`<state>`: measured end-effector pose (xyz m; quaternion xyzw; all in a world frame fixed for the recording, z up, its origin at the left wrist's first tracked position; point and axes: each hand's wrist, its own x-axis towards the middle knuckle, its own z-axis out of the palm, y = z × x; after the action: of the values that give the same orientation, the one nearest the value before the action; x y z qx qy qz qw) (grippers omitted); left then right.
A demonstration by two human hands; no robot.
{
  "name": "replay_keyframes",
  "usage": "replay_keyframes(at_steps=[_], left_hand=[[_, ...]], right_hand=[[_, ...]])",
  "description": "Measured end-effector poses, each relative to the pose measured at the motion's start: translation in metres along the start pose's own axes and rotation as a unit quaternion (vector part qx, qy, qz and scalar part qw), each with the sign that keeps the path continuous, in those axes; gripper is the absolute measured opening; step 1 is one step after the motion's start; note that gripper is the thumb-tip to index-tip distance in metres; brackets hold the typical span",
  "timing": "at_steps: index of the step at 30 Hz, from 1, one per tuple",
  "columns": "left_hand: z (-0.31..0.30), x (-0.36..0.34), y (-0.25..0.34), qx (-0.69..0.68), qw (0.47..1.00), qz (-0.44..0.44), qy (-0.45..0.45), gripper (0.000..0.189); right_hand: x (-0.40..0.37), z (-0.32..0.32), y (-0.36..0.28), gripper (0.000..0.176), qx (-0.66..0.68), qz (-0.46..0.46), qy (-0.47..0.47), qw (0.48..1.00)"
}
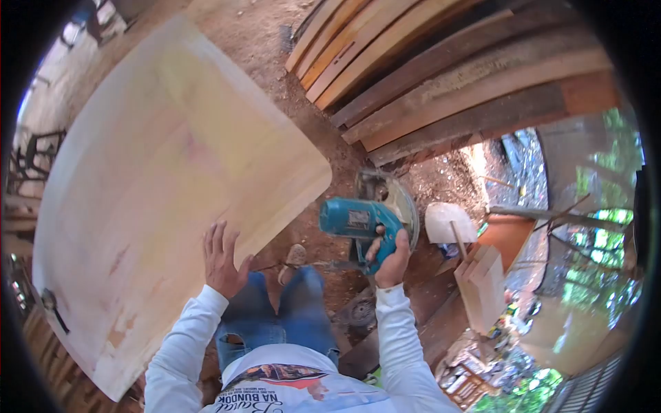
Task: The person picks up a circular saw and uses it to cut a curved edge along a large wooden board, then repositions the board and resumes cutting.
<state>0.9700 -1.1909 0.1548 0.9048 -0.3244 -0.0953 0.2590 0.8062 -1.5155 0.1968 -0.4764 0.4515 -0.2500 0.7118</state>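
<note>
Head view. I have a teal circular saw (350,217) in my right hand (392,260). My fingers are closed around its rear handle, the thumb lying along the top, and some of the fingers show through the handle opening. The saw is clear of the large pale board (158,186), just beyond its rounded right-hand corner, with the motor housing directed toward that corner. I cannot tell whether the blade is turning.

My left hand (226,265) is open, palm down, fingers spread and grasping nothing. It lies over the board at the edge nearest my body, to the left of the saw; how firmly it presses I cannot determine. The board's surface shows yellowish areas and scattered brown patches. A small dark tool (60,322) lies at its left edge, toward the lower corner.

Long planks (420,82) lie side by side beyond the board's right-hand corner, well apart from both hands. A pale rounded piece (447,219) is to the right of the saw, on the brown ground (451,172). Nearer to me, pale wooden blocks (482,292) stand close together, well right of my right hand.
</note>
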Motion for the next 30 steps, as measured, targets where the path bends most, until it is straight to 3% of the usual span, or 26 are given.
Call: replay_keyframes(at_steps=[4,7,16,20,23,24,26,27,28,29,30], left_hand=[[0.015,0.01,0.013,0.0,0.998,0.052,-0.039,0.063],[0.028,0.046,0.035,0.024,0.986,0.142,-0.084,0.061],[0.087,0.238,0.105,0.166,0.912,0.347,-0.14,0.066],[0.119,0.27,0.12,0.313,0.817,0.387,-0.291,0.056],[0.147,0.259,0.14,0.544,0.671,0.372,-0.341,0.058],[0.151,0.248,0.138,0.586,0.612,0.382,-0.369,0.05],[0.142,0.194,0.12,0.562,0.524,0.477,-0.428,0.036],[0.129,0.16,0.111,0.502,0.505,0.524,-0.466,0.032],[0.116,0.129,0.112,0.436,0.508,0.545,-0.504,0.029],[0.099,0.105,0.141,0.408,0.526,0.436,-0.605,0.034],[0.086,0.079,0.126,0.293,0.666,0.39,-0.564,0.036]], right_hand=[[-0.027,-0.063,0.016,0.054,0.018,0.05,0.062,0.997],[-0.045,-0.09,0.04,0.051,0.026,0.078,0.087,0.993],[-0.074,-0.14,0.11,0.049,0.094,0.12,0.099,0.983],[-0.086,-0.152,0.12,0.048,0.077,0.139,0.102,0.982],[-0.09,-0.159,0.126,0.048,0.077,0.142,0.112,0.981],[-0.092,-0.16,0.124,0.048,0.079,0.144,0.112,0.98],[-0.091,-0.163,0.118,0.048,0.079,0.14,0.114,0.98],[-0.093,-0.166,0.115,0.049,0.078,0.14,0.113,0.981],[-0.093,-0.167,0.113,0.048,0.085,0.134,0.108,0.981],[-0.092,-0.169,0.11,0.047,0.085,0.135,0.107,0.981],[-0.091,-0.17,0.106,0.047,0.084,0.136,0.103,0.982]])
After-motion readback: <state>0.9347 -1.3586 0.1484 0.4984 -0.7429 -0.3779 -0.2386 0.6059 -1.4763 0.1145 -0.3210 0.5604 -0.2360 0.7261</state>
